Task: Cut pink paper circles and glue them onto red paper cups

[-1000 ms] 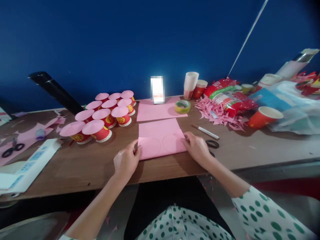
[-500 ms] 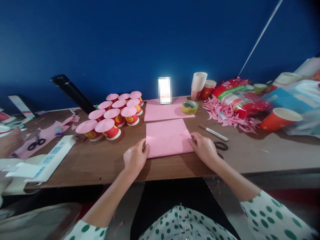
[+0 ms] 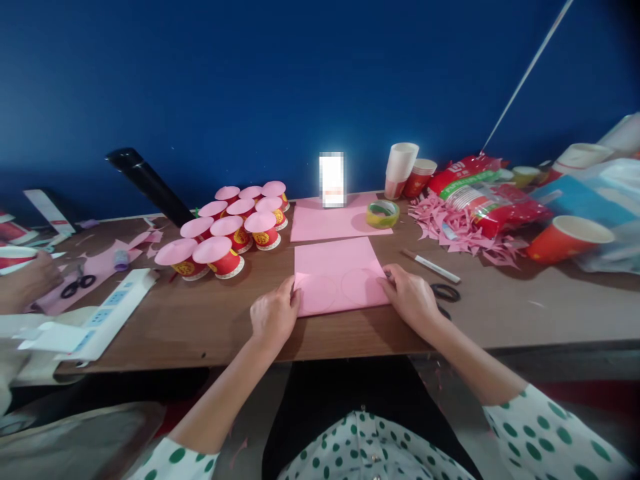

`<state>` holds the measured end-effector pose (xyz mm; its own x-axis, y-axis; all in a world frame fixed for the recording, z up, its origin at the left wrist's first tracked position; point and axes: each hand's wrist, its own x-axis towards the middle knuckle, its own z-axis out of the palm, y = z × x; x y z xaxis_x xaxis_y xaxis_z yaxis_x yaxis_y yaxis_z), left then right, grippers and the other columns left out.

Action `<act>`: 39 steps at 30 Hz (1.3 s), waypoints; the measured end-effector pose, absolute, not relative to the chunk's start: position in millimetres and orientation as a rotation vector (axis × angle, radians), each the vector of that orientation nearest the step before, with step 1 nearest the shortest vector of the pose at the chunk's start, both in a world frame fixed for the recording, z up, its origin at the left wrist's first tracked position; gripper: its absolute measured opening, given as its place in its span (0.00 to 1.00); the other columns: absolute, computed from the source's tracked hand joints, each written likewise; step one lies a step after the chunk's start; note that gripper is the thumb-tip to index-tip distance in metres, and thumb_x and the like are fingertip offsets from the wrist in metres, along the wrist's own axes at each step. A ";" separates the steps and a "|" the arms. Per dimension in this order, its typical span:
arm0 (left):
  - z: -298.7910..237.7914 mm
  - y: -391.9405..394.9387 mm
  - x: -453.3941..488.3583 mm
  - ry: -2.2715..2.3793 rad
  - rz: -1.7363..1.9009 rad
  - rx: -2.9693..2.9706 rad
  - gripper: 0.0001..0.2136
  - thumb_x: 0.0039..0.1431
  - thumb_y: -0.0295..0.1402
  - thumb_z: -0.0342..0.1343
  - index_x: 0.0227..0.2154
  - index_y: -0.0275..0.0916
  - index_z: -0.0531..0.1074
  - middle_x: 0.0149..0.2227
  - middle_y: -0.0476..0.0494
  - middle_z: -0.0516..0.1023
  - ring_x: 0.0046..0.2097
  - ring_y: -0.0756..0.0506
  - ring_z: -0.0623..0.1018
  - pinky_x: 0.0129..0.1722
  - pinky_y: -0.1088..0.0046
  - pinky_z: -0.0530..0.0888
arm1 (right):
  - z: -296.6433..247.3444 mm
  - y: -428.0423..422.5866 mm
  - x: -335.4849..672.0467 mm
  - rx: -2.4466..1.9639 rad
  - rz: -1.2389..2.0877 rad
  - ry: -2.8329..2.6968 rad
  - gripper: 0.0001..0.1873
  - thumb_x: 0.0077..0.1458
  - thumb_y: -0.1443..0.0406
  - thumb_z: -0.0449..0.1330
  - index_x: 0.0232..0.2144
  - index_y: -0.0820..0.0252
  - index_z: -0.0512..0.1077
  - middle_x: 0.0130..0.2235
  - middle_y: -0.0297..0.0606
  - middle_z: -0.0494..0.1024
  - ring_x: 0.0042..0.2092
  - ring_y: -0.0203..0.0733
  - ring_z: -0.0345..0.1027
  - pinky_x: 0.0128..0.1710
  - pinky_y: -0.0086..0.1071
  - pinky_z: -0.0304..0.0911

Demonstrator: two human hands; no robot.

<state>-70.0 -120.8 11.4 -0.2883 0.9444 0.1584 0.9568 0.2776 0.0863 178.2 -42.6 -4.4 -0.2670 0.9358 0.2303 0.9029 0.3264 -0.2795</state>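
In front of me lies a folded sheet of pink paper (image 3: 333, 257) with two circles drawn side by side on its near part. My left hand (image 3: 274, 310) is closed on its left edge, thumb on top. At the right edge my right hand (image 3: 411, 293) pinches the paper between thumb and fingers. Black-handled scissors (image 3: 445, 292) lie just beyond my right hand, partly hidden by it. A marker pen (image 3: 435, 268) rests behind them. Farther back, a roll of tape (image 3: 383, 215) sits on another pink sheet (image 3: 325, 227).
Several red paper cups with pink discs (image 3: 214, 250) stand at left. Pink paper scraps (image 3: 457, 230), a red cup package (image 3: 480, 193) and a tipped orange cup (image 3: 570, 239) lie at right. A power strip (image 3: 113, 313) and a co-worker's hand (image 3: 33, 280) are at far left.
Both hands keep their hold on the pink paper. The whole view has shifted slightly. At far left, the co-worker's hand now shows with a paper cup.
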 end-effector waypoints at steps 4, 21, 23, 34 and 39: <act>10.2 -121.5 -69.9 -2.412 -0.189 -1.809 0.17 0.59 0.41 0.44 0.50 0.46 0.65 0.34 0.45 0.79 0.34 0.43 0.76 0.32 0.70 0.65 | -4.6 -42.2 177.6 -1.643 0.133 -2.246 0.11 0.56 0.59 0.51 0.40 0.57 0.67 0.32 0.37 0.78 0.32 0.43 0.71 0.28 0.29 0.54; 1.1 -123.3 -68.1 -2.178 -0.045 -1.835 0.17 0.59 0.36 0.45 0.51 0.42 0.65 0.30 0.41 0.78 0.31 0.41 0.76 0.30 0.68 0.66 | -5.0 -45.3 176.2 -1.674 0.037 -2.316 0.11 0.58 0.59 0.50 0.42 0.56 0.65 0.35 0.36 0.78 0.33 0.43 0.72 0.26 0.29 0.52; -1.0 -122.8 -68.2 -2.160 -0.051 -1.846 0.17 0.59 0.36 0.45 0.50 0.42 0.65 0.30 0.42 0.77 0.32 0.41 0.76 0.31 0.68 0.66 | -5.3 -45.6 176.1 -1.674 0.015 -2.326 0.11 0.58 0.59 0.50 0.42 0.56 0.65 0.35 0.37 0.78 0.33 0.43 0.72 0.26 0.29 0.52; 5.3 -120.2 -66.1 -1.972 -0.117 -1.992 0.13 0.59 0.29 0.45 0.46 0.41 0.66 0.39 0.42 0.71 0.42 0.41 0.69 0.39 0.66 0.67 | -6.7 -46.3 175.4 -1.690 -0.026 -2.362 0.12 0.59 0.60 0.49 0.44 0.57 0.63 0.40 0.40 0.76 0.35 0.43 0.71 0.28 0.29 0.55; 3.1 -113.9 -72.6 -1.756 -0.126 -2.235 0.12 0.59 0.25 0.44 0.44 0.39 0.67 0.42 0.40 0.71 0.42 0.43 0.69 0.42 0.65 0.67 | -1.9 -48.7 174.3 -1.712 -0.004 -2.380 0.14 0.59 0.60 0.49 0.47 0.57 0.61 0.44 0.41 0.73 0.35 0.42 0.70 0.27 0.30 0.55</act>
